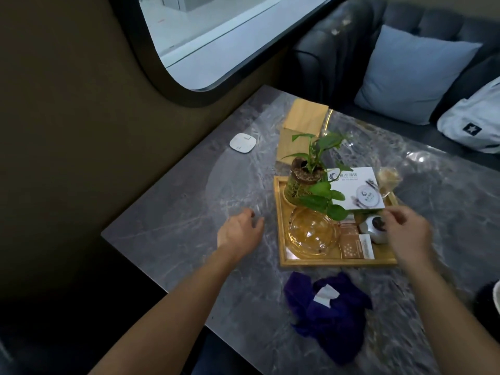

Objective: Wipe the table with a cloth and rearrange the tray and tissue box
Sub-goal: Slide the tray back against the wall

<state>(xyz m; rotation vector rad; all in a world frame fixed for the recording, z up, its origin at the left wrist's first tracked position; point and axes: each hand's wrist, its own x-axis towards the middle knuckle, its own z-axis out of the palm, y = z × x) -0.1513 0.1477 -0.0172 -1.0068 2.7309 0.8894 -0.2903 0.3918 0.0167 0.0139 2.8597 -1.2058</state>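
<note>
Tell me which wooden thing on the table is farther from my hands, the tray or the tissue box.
The tissue box. It stands at the far end of the table, beyond the plant. The tray lies between the left hand and right hand.

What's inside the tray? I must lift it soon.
The tray holds a potted plant, glass bowl, card, packet and small jar. The right hand hides its near-right corner.

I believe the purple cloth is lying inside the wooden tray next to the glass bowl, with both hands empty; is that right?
Not quite: in the head view the purple cloth lies on the table, in front of the wooden tray, not inside it. The glass bowl is in the tray, and both the left hand and right hand are empty.
</note>
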